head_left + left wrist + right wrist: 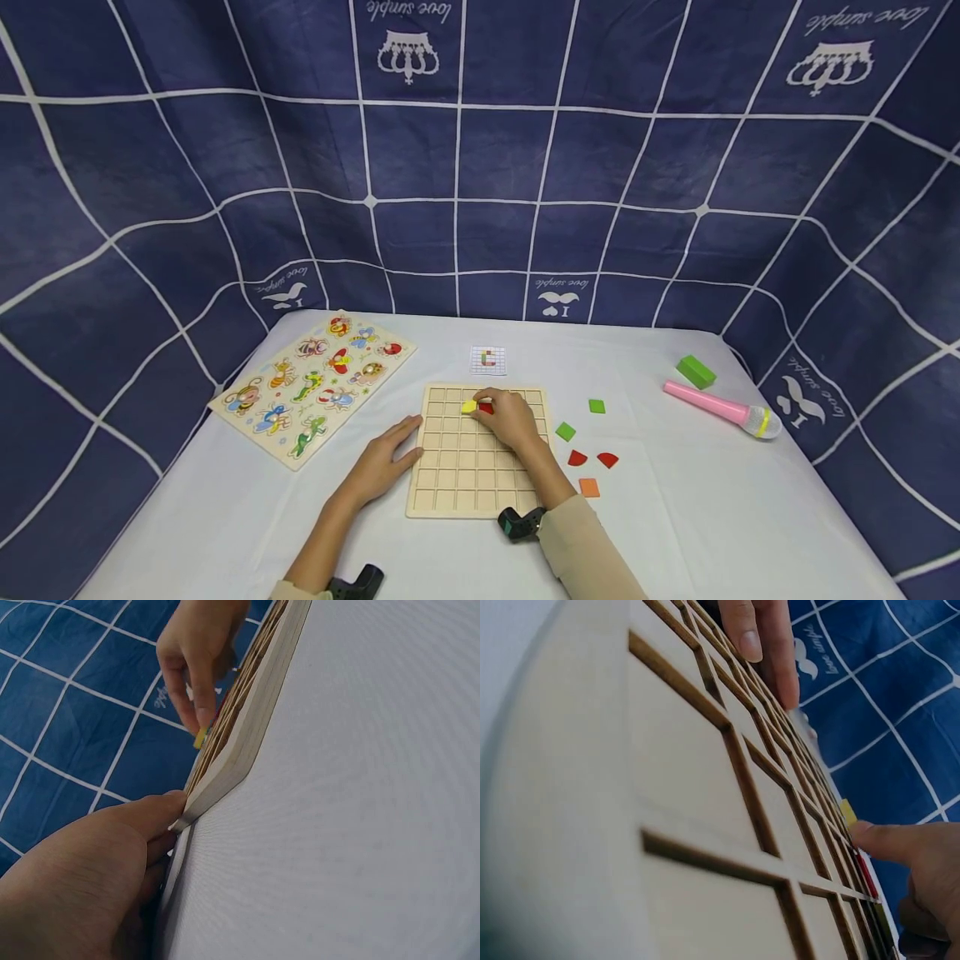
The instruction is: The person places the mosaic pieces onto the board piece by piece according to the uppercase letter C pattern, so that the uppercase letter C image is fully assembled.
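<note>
A pale wooden grid board (456, 482) lies on the white table. Over its upper rows my right hand (512, 421) pinches a yellow piece (468, 407) between thumb and fingers. Right beside that piece, partly covered by the hand, is a red piece (486, 408); the right wrist view also shows its red edge (867, 874). My left hand (380, 464) touches the board's left side, its fingers fairly straight and the thumb at the edge. Behind the board lies a small pattern card (488, 360) with a coloured shape on a grid.
Right of the board lie green squares (566, 431), red quarter-circle pieces (577, 458) and an orange square (589, 487). Farther right are a pink toy microphone (708, 406) and a green block (697, 372). An insect puzzle board (311, 383) lies at left. A blue checked cloth (495, 158) hangs behind.
</note>
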Tool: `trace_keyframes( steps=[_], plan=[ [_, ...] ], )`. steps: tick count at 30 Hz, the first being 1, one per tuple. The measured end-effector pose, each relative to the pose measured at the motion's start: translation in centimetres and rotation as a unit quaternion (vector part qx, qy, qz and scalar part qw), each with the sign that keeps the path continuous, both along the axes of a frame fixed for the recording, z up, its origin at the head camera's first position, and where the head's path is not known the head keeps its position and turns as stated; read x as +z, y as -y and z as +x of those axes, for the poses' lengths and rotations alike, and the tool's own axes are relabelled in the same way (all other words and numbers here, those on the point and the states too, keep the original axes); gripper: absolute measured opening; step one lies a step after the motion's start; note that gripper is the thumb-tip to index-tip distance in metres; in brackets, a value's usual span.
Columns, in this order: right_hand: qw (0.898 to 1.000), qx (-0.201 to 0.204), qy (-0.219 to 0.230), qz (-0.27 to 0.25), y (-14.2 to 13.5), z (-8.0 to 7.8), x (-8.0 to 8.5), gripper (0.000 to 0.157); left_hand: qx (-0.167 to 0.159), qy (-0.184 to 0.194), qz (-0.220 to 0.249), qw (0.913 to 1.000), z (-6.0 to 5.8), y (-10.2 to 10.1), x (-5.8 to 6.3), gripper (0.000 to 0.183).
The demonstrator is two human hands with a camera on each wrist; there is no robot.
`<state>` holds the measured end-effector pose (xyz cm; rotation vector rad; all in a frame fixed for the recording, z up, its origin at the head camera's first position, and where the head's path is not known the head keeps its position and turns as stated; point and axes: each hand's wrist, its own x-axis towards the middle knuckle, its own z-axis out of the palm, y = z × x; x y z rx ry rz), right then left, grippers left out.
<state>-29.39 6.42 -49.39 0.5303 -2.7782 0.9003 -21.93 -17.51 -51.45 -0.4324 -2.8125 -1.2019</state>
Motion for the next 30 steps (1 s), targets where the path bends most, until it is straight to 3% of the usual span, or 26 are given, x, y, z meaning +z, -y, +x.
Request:
trace_keyframes(
  steps=[10, 18, 24, 30],
  plan=[
    [1.000, 0.001, 0.010, 0.001, 0.0, -0.1, -0.2, 0.026, 0.004, 0.000, -0.002, 1.0000, 0.0, -0.1, 0.2, 0.055],
    [1.000, 0.003, 0.016, 0.009, -0.9, 0.7, 1.1, 0.039, 0.003, 0.004, -0.002, 1.0000, 0.1, -0.1, 0.0, 0.055],
    [0.999, -0.020, 0.015, -0.023, -3.9, 1.5, 2.3, 0.036, 0.006, 0.007, -0.008, 0.9999, 0.1, -0.2, 0.0, 0.055],
    [0.997, -0.059, 0.006, -0.040, -9.1, 1.8, 3.2, 0.038, 0.006, 0.008, -0.010, 0.9999, 0.1, -0.2, 0.2, 0.055]
  ],
)
